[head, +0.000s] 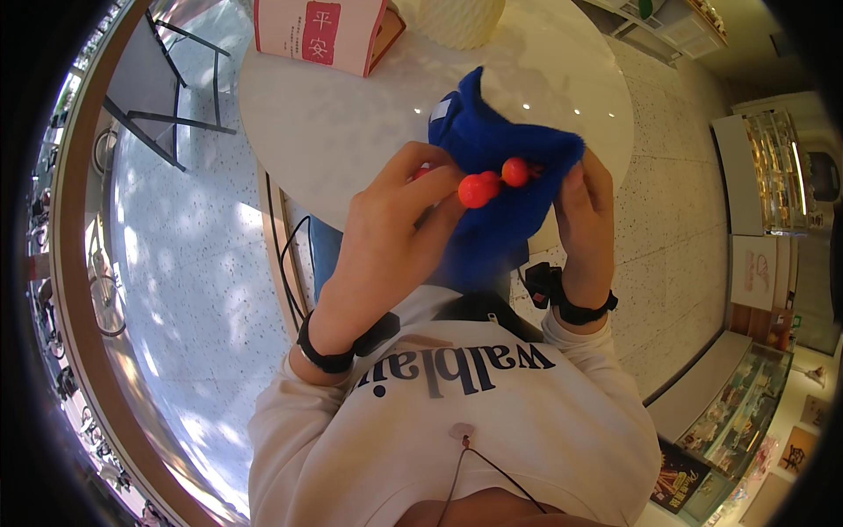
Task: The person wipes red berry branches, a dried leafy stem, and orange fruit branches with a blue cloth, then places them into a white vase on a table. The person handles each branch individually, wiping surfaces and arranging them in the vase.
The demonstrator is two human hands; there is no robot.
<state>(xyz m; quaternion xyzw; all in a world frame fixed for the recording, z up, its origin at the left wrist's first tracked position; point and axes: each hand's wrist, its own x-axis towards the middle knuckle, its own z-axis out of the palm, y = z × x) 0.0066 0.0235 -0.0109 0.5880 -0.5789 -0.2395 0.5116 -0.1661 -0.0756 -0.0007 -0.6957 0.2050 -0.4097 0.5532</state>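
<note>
A blue cloth with a fuzzy surface and a small white tag hangs between my hands, over the near edge of the white round table. My left hand pinches a cluster of glossy red balls between thumb and fingers, in front of the cloth. Another red ball of the cluster lies against the blue fabric. On the other side, my right hand grips the cloth's edge near its pointed corner. Both wrists wear black straps. The cloth hides part of my right fingers.
A pink and white printed box or bag stands at the table's far left, beside a cream textured vase. A folding chair is on the floor at left. Glass display cases line the right side. A black cable runs down by the table.
</note>
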